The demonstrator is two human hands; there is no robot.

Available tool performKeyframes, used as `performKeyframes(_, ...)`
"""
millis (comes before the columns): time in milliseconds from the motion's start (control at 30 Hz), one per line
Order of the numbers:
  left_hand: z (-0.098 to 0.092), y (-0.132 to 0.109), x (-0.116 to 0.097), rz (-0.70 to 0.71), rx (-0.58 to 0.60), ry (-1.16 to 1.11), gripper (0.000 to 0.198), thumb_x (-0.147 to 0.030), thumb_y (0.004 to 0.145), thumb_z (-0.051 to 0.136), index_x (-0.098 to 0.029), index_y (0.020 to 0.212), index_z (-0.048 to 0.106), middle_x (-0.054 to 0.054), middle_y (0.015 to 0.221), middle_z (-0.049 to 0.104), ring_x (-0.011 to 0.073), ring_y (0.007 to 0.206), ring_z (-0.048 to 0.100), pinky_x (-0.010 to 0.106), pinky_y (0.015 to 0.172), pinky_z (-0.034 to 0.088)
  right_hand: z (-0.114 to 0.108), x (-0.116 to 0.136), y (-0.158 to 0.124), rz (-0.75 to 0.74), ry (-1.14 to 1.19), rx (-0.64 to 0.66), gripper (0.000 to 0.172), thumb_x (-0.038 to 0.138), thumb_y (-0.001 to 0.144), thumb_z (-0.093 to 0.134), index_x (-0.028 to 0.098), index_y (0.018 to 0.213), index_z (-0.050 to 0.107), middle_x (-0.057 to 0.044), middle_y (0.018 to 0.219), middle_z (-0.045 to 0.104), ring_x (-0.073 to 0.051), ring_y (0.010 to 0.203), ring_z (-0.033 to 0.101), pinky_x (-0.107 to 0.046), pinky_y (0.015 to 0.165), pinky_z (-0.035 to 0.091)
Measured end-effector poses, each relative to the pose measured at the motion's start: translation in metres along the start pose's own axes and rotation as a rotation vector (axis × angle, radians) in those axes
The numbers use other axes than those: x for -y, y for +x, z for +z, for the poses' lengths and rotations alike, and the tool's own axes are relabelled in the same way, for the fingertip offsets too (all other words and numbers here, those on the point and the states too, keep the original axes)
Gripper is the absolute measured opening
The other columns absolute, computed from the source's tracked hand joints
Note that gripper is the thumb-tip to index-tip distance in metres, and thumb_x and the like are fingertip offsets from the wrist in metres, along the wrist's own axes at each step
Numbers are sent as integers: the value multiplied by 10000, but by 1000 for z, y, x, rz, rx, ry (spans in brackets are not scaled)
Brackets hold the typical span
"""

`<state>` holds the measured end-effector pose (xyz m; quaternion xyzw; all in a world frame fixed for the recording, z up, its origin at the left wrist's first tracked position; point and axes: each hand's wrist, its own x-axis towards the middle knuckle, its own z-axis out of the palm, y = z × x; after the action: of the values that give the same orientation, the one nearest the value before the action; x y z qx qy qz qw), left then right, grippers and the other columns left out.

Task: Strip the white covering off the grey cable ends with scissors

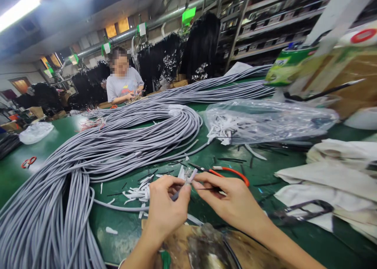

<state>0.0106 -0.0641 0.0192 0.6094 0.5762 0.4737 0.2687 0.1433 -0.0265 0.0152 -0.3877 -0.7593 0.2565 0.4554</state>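
Observation:
Pinched in my left hand (169,200) is the end of a grey cable (175,195), with a pale strip (191,176) at its tip. My right hand (228,194) has its thumb and index finger closed together at that strip, close to my left fingertips; a thin dark piece shows by its fingers. Just behind my hands lie scissors with orange handles (235,172). White scraps (140,192) are scattered to the left of my left hand. Large bundles of grey cable (141,143) spread over the green table (108,245).
A clear plastic bag (273,121) holding white strips lies behind my right hand. Cloth (338,178) and black-handled snips (306,212) are at the right. Red scissors (28,162) lie far left. A person (123,78) sits across the table. A green container (287,66) stands at back right.

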Motion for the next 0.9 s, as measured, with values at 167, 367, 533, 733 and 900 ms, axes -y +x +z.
performKeyframes(167, -1, 1, -2, -82, 57, -122, 260, -344, 749, 539, -123, 652, 636, 19, 569, 569, 101, 488, 445, 218, 467, 340, -2, 0, -3, 1, -16, 38, 224, 282, 741, 453, 177, 606, 599, 44, 417, 367, -89, 373, 329, -204, 353, 279)
performKeyframes(367, -8, 6, -4, -181, 257, -338, 506, -588, 717, 503, -174, 434, 432, -66, 405, 258, 60, 396, 204, 229, 399, 152, 0, -1, -4, 28, 24, -5, 169, 236, 670, 475, 183, 544, 574, 50, 411, 346, -78, 364, 314, -201, 353, 264)
performKeyframes(533, -10, 6, -4, -145, 278, -365, 579, -672, 739, 420, -190, 426, 356, -68, 432, 199, 65, 410, 157, 239, 406, 129, -2, -2, 1, 131, 90, -175, 171, 292, 681, 510, 188, 590, 610, 22, 438, 474, -106, 383, 406, -217, 375, 331)
performKeyframes(733, -8, 6, 0, -91, 247, -249, 603, -704, 760, 354, -184, 458, 402, -66, 410, 226, 70, 390, 201, 240, 399, 141, -2, 5, 5, 86, 272, 22, 176, 325, 699, 566, 180, 715, 665, -18, 593, 588, -127, 470, 490, -225, 419, 385)
performKeyframes(900, -5, 5, 2, -109, 243, -233, 607, -716, 757, 340, -179, 488, 430, -75, 412, 210, 71, 383, 199, 233, 392, 155, 1, 1, 3, 33, 229, 75, 321, 380, 771, 539, 171, 530, 582, -9, 516, 504, -125, 475, 446, -240, 438, 354)
